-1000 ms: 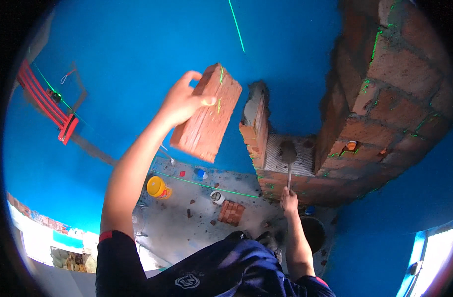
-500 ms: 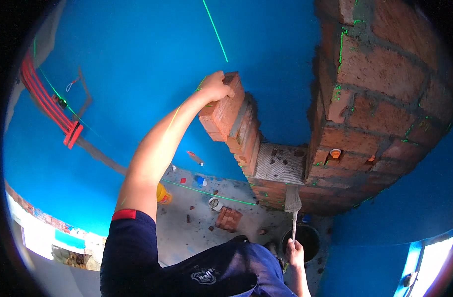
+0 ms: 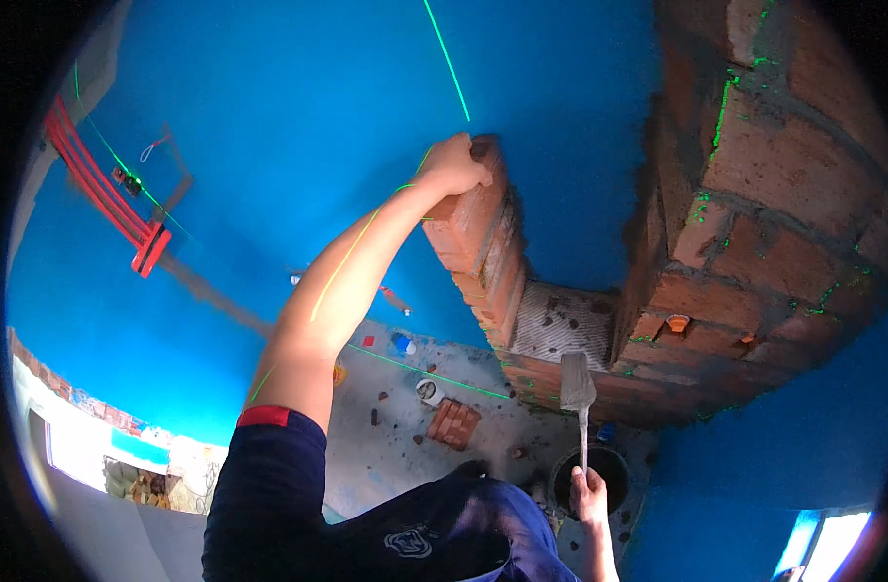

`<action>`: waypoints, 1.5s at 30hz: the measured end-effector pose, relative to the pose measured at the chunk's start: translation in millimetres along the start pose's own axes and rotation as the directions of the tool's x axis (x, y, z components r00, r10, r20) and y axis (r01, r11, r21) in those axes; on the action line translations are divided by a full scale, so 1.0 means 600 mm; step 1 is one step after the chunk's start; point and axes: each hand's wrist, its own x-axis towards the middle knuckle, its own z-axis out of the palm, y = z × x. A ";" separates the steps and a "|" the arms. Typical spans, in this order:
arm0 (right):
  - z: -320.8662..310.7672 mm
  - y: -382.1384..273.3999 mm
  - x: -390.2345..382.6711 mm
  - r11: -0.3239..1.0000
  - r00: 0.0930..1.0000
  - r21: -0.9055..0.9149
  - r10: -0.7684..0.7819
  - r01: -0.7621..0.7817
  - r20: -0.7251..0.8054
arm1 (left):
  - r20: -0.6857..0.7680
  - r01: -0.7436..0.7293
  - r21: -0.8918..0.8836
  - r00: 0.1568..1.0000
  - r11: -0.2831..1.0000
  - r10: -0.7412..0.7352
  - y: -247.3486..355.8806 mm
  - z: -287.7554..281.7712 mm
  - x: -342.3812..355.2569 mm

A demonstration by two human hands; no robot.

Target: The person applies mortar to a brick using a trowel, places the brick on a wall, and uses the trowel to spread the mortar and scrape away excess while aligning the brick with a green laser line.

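Note:
My left hand (image 3: 455, 167) grips the top brick (image 3: 471, 218) of a narrow brick column (image 3: 499, 267) against the blue wall. Its fingers wrap over the brick's upper end. The brick rests on the courses below; fresh mortar between them cannot be made out clearly. Low and to the right, my right hand (image 3: 588, 497) is closed round the handle of a trowel (image 3: 579, 388). The trowel's grey, mortar-smeared blade points up, close to the ledge (image 3: 563, 323) between the column and a larger brick wall (image 3: 744, 262).
A dark bucket (image 3: 613, 475) stands below my right hand. On the floor are a stack of bricks (image 3: 453, 424), a white container (image 3: 428, 392) and scattered rubble. Red conduits (image 3: 104, 204) run into the blue wall (image 3: 318, 97) at left. Green laser lines cross wall and floor.
The whole view has shifted, so the scene sits further right. My left hand stays on the brick. The trowel has turned, showing more of its blade's flat face.

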 end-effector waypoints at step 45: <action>0.171 -0.519 0.142 0.371 0.685 -0.576 -0.411 0.728 0.601 | -0.050 0.061 0.003 0.997 0.998 -0.061 -0.001 0.015 0.001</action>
